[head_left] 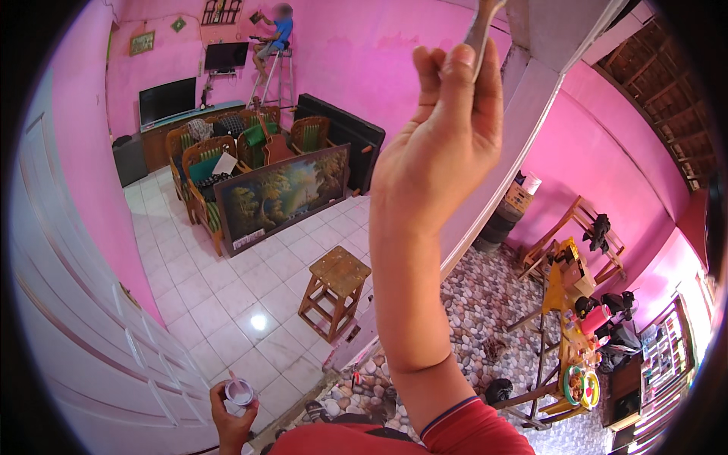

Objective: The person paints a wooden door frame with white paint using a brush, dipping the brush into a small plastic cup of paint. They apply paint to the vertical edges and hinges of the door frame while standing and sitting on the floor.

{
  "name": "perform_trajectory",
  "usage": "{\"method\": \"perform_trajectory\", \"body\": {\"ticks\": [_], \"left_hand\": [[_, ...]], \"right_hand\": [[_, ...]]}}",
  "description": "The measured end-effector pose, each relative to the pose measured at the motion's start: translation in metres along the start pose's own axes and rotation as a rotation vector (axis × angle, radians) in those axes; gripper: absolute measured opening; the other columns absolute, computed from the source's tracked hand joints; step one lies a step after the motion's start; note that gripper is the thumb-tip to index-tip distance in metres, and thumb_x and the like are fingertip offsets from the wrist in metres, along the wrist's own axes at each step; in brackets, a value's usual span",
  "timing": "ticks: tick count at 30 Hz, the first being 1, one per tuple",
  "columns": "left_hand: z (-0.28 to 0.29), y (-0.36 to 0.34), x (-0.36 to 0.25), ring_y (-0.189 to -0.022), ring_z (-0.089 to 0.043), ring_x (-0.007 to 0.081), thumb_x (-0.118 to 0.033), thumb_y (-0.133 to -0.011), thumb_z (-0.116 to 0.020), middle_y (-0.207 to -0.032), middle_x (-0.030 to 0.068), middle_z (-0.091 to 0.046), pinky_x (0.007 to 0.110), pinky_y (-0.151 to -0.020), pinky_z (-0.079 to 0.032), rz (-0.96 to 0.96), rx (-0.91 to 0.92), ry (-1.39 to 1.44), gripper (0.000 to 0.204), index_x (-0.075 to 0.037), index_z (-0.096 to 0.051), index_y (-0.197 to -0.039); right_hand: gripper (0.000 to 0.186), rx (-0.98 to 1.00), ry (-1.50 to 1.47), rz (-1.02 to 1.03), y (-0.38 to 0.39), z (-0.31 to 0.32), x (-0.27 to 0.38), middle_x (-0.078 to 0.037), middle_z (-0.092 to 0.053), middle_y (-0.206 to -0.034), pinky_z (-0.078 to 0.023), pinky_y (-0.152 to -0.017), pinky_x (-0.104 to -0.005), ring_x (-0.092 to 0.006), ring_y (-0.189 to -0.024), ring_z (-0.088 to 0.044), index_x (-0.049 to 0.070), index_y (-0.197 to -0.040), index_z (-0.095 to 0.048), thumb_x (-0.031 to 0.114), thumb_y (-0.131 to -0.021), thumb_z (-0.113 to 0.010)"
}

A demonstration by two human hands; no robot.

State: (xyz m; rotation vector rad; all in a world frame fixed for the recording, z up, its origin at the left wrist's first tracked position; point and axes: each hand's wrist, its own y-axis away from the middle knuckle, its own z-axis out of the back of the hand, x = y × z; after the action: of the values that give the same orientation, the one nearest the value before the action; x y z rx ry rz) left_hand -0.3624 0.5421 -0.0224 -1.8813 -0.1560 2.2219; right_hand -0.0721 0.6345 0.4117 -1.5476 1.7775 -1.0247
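Note:
My right hand (455,114) is raised high beside the edge of the wall, fingers closed around a thin, greyish flat-handled tool (479,34). The top of that tool is cut off by the picture's edge, so its kind cannot be made out. Low down at the left, my left hand (233,425) grips a small round cup (239,393) with whitish stuff inside. A short pinkish handle (234,377) leans up out of the cup.
A wooden stool (340,271) stands on the tiles ahead. Behind it are a framed painting (284,193), chairs, and a person (279,34) on a ladder (282,80). A white door (83,303) is left; a cluttered yellow bench (556,303) stands right.

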Motion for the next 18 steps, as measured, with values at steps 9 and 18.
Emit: {"method": "perform_trajectory", "body": {"ticks": [9, 18], "left_hand": [[-0.002, 0.005, 0.006, -0.106, -0.061, 0.0226, -0.008, -0.068, -0.087, -0.115, 0.0103, -0.06, 0.036, -0.096, -0.048, -0.012, -0.019, 0.009, 0.066, -0.003, -0.053, -0.124], [-0.004, 0.008, 0.001, -0.102, -0.06, 0.0218, -0.011, -0.067, -0.089, -0.114, 0.0097, -0.06, 0.035, -0.093, -0.049, -0.037, -0.016, -0.009, 0.066, -0.003, -0.054, -0.122]], "right_hand": [[0.03, -0.177, 0.148, -0.107, -0.011, 0.063, -0.022, -0.01, -0.069, -0.1, -0.063, -0.086, -0.0337, -0.0173, -0.086, -0.07, -0.01, -0.127, -0.061, 0.004, -0.101, -0.065], [0.03, -0.206, 0.019, -0.116, -0.053, 0.046, -0.007, -0.009, -0.064, -0.103, -0.06, -0.089, -0.0303, -0.0182, -0.09, -0.068, -0.01, -0.127, -0.059, 0.005, -0.101, -0.065]]}}
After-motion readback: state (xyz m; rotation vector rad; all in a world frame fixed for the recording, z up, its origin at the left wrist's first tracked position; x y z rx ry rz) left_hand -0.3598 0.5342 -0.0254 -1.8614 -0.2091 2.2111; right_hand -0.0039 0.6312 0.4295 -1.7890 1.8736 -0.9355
